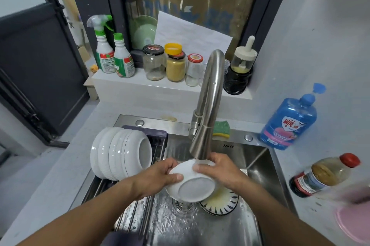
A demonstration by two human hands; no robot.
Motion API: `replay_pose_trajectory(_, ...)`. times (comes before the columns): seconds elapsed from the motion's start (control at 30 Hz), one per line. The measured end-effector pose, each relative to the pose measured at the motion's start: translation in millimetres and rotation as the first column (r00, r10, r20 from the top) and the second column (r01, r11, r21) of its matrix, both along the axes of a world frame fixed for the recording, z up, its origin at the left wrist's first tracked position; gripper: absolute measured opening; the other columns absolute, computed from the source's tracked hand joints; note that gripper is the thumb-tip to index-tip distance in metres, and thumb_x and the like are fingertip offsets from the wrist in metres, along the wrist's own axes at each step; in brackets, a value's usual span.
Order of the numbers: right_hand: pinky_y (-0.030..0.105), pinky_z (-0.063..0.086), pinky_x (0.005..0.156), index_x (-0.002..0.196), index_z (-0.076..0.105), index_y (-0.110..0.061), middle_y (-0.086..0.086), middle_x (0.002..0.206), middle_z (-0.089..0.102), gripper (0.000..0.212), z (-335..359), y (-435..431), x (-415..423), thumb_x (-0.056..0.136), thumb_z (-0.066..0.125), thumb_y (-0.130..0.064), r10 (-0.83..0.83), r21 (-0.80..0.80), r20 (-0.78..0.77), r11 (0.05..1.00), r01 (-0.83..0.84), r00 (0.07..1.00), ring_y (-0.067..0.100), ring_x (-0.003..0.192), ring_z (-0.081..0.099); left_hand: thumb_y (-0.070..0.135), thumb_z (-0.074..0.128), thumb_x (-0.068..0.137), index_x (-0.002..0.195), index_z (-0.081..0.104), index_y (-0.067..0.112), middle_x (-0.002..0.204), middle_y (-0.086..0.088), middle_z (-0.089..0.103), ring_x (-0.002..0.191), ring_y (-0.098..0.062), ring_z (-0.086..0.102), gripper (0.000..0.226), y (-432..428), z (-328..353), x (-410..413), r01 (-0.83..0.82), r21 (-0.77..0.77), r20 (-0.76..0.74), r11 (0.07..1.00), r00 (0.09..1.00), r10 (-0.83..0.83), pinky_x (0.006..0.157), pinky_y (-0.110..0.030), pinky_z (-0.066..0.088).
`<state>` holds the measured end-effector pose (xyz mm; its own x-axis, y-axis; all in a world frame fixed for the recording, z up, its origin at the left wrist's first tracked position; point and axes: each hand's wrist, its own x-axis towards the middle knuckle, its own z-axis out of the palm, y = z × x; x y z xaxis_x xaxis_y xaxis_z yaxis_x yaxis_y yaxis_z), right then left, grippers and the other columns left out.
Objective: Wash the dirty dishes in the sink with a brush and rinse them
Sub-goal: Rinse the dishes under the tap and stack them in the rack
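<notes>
We see a plain white bowl [192, 181] and a stack of bowls [120, 153] of the same white. The tap [208, 105] and the sink [258, 157] are silver-grey. The plate [222, 203] has dark blue strokes round its white rim and a yellowish middle. The sponge [221, 128] is green over yellow. The soap bottle [288, 123] is blue with a pink and red label; another bottle [324, 175] has a red cap.

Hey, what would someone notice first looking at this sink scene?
The left hand and right hand hold a white bowl, base toward the camera, under the steel faucet over the sink. Left of them, a stack of bowls lies on its side on the rack; a blue bottle stands on the counter at right.
</notes>
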<state>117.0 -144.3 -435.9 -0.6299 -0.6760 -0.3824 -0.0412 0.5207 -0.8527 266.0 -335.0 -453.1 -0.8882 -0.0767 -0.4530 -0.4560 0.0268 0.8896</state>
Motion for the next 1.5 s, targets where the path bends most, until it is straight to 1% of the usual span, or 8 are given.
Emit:
replay_pose_trajectory(0.2,0.044,0.056,0.091,0.110,0.057,-0.045,-0.009,0.114,0.062,0.060,-17,-38,40,0.072,0.050,-0.091,-0.210,-0.018,-0.278,0.977,0.214,0.937,0.014,0.102,0.064,0.025,0.067,0.097,0.123,0.054,0.012,0.115,-0.015,0.073,0.108,-0.035,0.070,0.032,26,8,1,-0.113,0.144,-0.002,0.983,0.993,0.114,0.089,-0.060,0.057)
replay_pose_trajectory(0.43,0.036,0.046,0.085,0.129,0.056,-0.036,0.003,0.119,0.063,0.094,-14,-74,55,0.062,0.033,-0.098,-0.438,0.200,0.034,0.884,0.424,0.898,0.025,0.104,0.063,0.020,0.067,0.097,0.104,0.052,0.011,0.098,-0.011,0.076,0.090,-0.025,0.074,0.019,28,23,17,-0.333,0.304,0.102,0.893,0.943,0.317,0.079,-0.051,0.061)
replay_pose_trajectory(0.6,0.037,0.042,0.087,0.133,0.054,-0.034,0.012,0.127,0.062,0.072,-6,-88,65,0.088,0.020,-0.079,-0.325,0.250,-0.089,0.908,0.337,0.941,0.031,0.110,0.060,0.012,0.054,0.103,0.107,0.049,0.006,0.089,-0.019,0.076,0.077,-0.032,0.075,0.008,44,25,6,-0.561,0.547,0.236,0.622,0.816,0.528,0.067,-0.058,0.061)
replay_pose_trajectory(0.8,0.039,0.039,0.105,0.129,0.061,-0.035,-0.003,0.130,0.063,0.047,-13,-68,91,0.106,0.021,-0.046,-0.061,0.241,-0.473,0.951,0.196,0.879,0.023,0.119,0.055,0.007,0.052,0.104,0.130,0.054,-0.012,0.115,-0.033,0.069,0.099,-0.037,0.073,0.032,41,2,-14,-0.753,0.589,0.393,0.292,0.583,0.711,0.082,-0.050,0.062)
replay_pose_trajectory(1.03,0.037,0.045,0.095,0.117,0.065,-0.024,0.006,0.115,0.066,0.054,-17,-67,76,0.096,0.033,-0.062,-0.431,0.173,-0.295,0.854,0.491,0.853,0.029,0.114,0.060,0.006,0.047,0.106,0.124,0.053,-0.006,0.115,-0.032,0.068,0.101,-0.043,0.071,0.022,46,8,-14,-0.720,0.576,0.320,0.387,0.634,0.704,0.087,-0.065,0.056)
replay_pose_trajectory(1.27,0.039,0.051,0.085,0.115,0.066,-0.011,0.018,0.114,0.067,0.029,-27,-61,40,0.101,0.048,-0.028,-0.519,0.236,-0.031,0.827,0.511,0.854,0.037,0.103,0.065,0.008,0.052,0.104,0.127,0.049,-0.001,0.122,-0.028,0.067,0.104,-0.038,0.070,0.024,35,25,5,-0.650,0.570,0.214,0.503,0.709,0.672,0.074,-0.059,0.061)
replay_pose_trajectory(1.37,0.034,0.044,0.076,0.107,0.064,-0.005,0.016,0.098,0.060,0.031,-36,-56,27,0.105,0.043,-0.029,-0.539,0.256,0.080,0.824,0.506,0.838,0.027,0.079,0.056,0.011,0.056,0.103,0.131,0.048,0.003,0.128,-0.026,0.065,0.110,-0.037,0.069,0.030,26,33,22,-0.542,0.527,0.126,0.655,0.812,0.571,0.087,-0.064,0.057)
replay_pose_trajectory(1.5,0.038,0.045,0.079,0.116,0.060,-0.005,0.013,0.095,0.061,0.023,-19,-60,27,0.102,0.055,-0.022,-0.503,0.171,0.181,0.862,0.476,0.845,0.029,0.090,0.058,0.015,0.060,0.101,0.132,0.053,0.018,0.123,-0.018,0.070,0.107,-0.033,0.069,0.032,26,36,32,-0.344,0.367,0.043,0.864,0.934,0.354,0.096,-0.068,0.050)
